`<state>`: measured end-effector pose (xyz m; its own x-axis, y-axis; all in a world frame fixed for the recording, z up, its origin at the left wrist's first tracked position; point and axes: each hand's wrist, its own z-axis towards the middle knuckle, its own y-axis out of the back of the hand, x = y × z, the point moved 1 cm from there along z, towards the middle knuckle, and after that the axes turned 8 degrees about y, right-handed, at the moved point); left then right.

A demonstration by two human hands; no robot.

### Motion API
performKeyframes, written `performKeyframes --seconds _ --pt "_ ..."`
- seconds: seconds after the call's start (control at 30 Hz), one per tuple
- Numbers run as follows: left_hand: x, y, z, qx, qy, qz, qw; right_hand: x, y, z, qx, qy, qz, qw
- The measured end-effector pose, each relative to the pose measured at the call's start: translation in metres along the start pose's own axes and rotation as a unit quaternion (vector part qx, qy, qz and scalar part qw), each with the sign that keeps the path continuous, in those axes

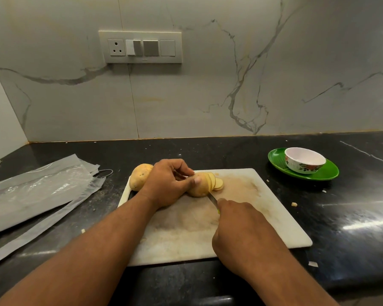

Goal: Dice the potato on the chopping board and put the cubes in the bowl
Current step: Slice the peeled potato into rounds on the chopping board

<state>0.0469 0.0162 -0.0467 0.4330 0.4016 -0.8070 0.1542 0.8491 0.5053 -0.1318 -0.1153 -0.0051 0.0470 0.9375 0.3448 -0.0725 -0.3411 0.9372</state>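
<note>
A yellow-brown potato [199,189] lies at the far left of the stained white chopping board [252,217]. My left hand [167,184] grips it from the left, fingers curled over its top. Several thin round slices [217,183] lean off its right end. My right hand [243,230] holds a knife [213,198] by a handle hidden in my fist; the blade sits in the potato beside the slices. A second whole potato [139,176] lies behind my left hand at the board's far left corner. The white floral bowl [304,160] stands empty at the far right.
The bowl sits on a green plate [327,175] on the black counter [352,206]. Clear plastic bags [38,191] lie to the left of the board. Small potato bits [294,204] are scattered on the counter. A marble wall with a switch panel [140,47] rises behind.
</note>
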Motion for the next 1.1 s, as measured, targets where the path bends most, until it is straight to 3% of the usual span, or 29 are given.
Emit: performKeyframes --seconds 0.1,0.27,0.43,0.87,1.1 --pt "0.004 0.003 0.001 -0.044 -0.012 -0.017 0.999 -0.002 -0.003 -0.003 -0.008 -0.001 0.009 1.000" --pt "0.000 0.000 -0.003 0.005 -0.032 0.040 0.999 0.001 -0.010 -0.003 -0.008 0.000 -0.004 1.000" --pt "-0.003 -0.001 -0.005 0.048 0.000 0.111 0.993 0.000 -0.015 0.001 0.000 0.005 -0.025 1.000" --pt "-0.002 0.006 -0.005 0.014 -0.022 0.022 0.999 -0.002 -0.003 -0.006 -0.014 0.020 0.002 1.000" --pt "0.004 0.005 -0.003 0.068 0.004 0.020 0.997 -0.012 -0.003 0.010 -0.029 -0.016 0.011 0.999"
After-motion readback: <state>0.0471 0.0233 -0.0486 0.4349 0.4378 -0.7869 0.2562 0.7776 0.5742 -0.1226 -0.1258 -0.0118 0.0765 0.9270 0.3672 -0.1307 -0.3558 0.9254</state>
